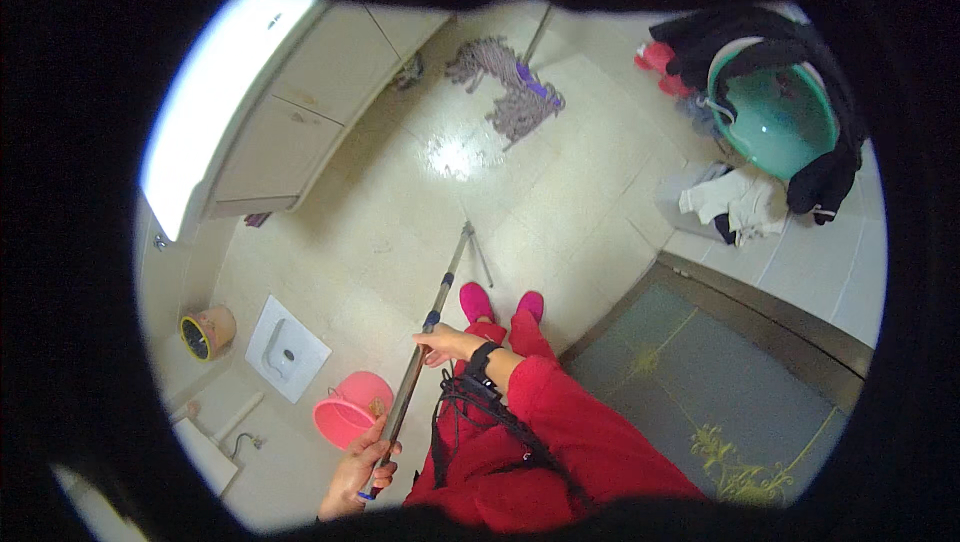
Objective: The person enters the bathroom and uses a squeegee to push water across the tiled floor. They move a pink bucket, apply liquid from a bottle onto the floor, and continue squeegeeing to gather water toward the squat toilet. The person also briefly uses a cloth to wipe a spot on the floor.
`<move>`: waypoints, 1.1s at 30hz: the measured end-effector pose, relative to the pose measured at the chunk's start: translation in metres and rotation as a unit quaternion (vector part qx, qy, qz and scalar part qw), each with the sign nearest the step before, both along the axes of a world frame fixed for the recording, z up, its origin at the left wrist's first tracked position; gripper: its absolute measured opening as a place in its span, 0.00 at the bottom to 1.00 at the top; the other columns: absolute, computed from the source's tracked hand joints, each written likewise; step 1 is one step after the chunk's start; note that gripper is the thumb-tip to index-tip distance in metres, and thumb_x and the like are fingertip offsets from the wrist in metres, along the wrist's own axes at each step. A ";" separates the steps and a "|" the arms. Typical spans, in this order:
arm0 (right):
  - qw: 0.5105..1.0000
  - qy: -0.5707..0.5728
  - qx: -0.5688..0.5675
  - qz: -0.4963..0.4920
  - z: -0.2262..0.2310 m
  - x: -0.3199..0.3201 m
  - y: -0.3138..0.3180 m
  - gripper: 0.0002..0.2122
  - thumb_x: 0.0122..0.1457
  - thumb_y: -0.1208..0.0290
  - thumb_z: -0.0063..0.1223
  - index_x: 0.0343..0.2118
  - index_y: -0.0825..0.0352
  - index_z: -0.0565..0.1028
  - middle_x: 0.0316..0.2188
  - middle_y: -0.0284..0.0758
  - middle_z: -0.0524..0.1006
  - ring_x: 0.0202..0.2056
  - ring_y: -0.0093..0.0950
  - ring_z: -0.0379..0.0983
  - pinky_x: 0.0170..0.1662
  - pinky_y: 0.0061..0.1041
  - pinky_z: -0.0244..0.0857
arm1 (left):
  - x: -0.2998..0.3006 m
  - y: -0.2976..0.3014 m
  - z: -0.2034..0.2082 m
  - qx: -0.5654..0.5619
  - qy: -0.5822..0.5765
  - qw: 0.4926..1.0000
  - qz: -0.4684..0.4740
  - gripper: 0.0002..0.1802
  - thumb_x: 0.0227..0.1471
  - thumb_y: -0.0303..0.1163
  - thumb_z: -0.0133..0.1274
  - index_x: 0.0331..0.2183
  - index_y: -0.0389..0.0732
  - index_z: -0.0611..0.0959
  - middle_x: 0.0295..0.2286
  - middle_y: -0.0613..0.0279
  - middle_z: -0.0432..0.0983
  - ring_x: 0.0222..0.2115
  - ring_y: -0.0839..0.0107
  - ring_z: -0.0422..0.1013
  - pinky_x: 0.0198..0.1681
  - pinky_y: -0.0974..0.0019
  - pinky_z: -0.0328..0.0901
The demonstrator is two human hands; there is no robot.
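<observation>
A long metal telescopic pole (458, 257) with dark collars slants up across the lower middle. My left hand (355, 469) is closed around its near end, just above a blue cap. Farther along, my right hand (447, 344) grips the shaft below a collar; a black band circles that wrist. At the far end of the pole is a thin dark bar (482, 260), seen nearly edge-on, like a floor squeegee's head. It appears to rest on the wet, shiny tiles ahead of my pink shoes (476, 300). Beyond it a grey string mop (500, 82) with a purple clamp lies on the floor.
A cabinet (300, 112) with a white top stands at far left. Nearer are a bin (207, 333), a squat toilet (288, 353) and a pink bucket (343, 424). At right, dark clothes drape a green basin (830, 122) beside white cloths (735, 199). A patterned glass door (690, 362) is below.
</observation>
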State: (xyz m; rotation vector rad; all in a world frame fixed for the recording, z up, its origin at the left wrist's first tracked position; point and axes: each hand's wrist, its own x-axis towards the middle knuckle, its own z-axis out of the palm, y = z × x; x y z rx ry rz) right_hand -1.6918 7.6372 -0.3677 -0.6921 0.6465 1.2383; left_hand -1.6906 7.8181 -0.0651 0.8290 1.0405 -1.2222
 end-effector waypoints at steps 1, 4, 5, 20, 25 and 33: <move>0.999 0.004 -0.040 0.001 0.003 0.008 -0.009 0.29 0.51 0.58 0.53 0.50 0.73 0.58 0.30 0.44 0.72 0.29 0.37 0.73 0.32 0.35 0.71 | 0.002 0.007 0.010 -0.026 -0.017 0.999 0.013 0.30 0.53 0.24 0.39 0.56 0.57 0.57 0.27 0.63 0.67 0.13 0.81 0.54 0.11 0.80 0.50; 0.966 -0.134 -0.217 -0.034 0.004 0.057 -0.073 0.27 0.52 0.60 0.53 0.51 0.66 0.58 0.28 0.37 0.73 0.26 0.29 0.72 0.28 0.31 0.69 | 0.023 0.030 0.029 -0.004 -0.035 0.999 0.000 0.28 0.53 0.24 0.37 0.55 0.55 0.58 0.26 0.63 0.67 0.12 0.80 0.54 0.11 0.80 0.50; 0.952 -0.182 -0.241 -0.056 0.007 0.080 -0.109 0.27 0.51 0.61 0.54 0.51 0.66 0.57 0.25 0.35 0.73 0.23 0.26 0.71 0.24 0.29 0.67 | 0.031 0.034 0.031 0.005 -0.038 0.999 0.004 0.28 0.53 0.24 0.37 0.55 0.55 0.58 0.26 0.63 0.67 0.12 0.80 0.54 0.11 0.80 0.50; 0.586 -0.415 -0.629 -0.298 0.267 0.495 -0.563 0.35 0.44 0.64 0.61 0.54 0.68 0.56 0.50 0.42 0.65 0.46 0.32 0.66 0.46 0.29 0.62 | 0.158 -0.066 0.009 0.040 -0.080 0.984 -0.154 0.23 0.48 0.23 0.44 0.48 0.35 0.62 0.22 0.57 0.70 0.10 0.71 0.64 0.10 0.69 0.61; 0.586 -0.399 -0.635 -0.307 0.264 0.613 -0.647 0.38 0.43 0.66 0.62 0.55 0.69 0.54 0.53 0.45 0.61 0.49 0.37 0.63 0.51 0.32 0.58 | 0.205 -0.177 0.027 0.127 -0.135 0.977 -0.107 0.37 0.47 0.32 0.47 0.57 0.43 0.51 0.24 0.64 0.69 0.12 0.77 0.62 0.11 0.74 0.58; 0.653 -0.359 -0.546 -0.382 0.240 0.685 -0.701 0.09 0.50 0.73 0.54 0.34 0.69 0.70 0.30 0.34 0.73 0.34 0.24 0.69 0.40 0.23 0.62 | 0.261 -0.239 -0.002 0.111 -0.059 0.992 -0.004 0.36 0.45 0.19 0.46 0.55 0.38 0.53 0.24 0.55 0.69 0.11 0.69 0.64 0.13 0.66 0.62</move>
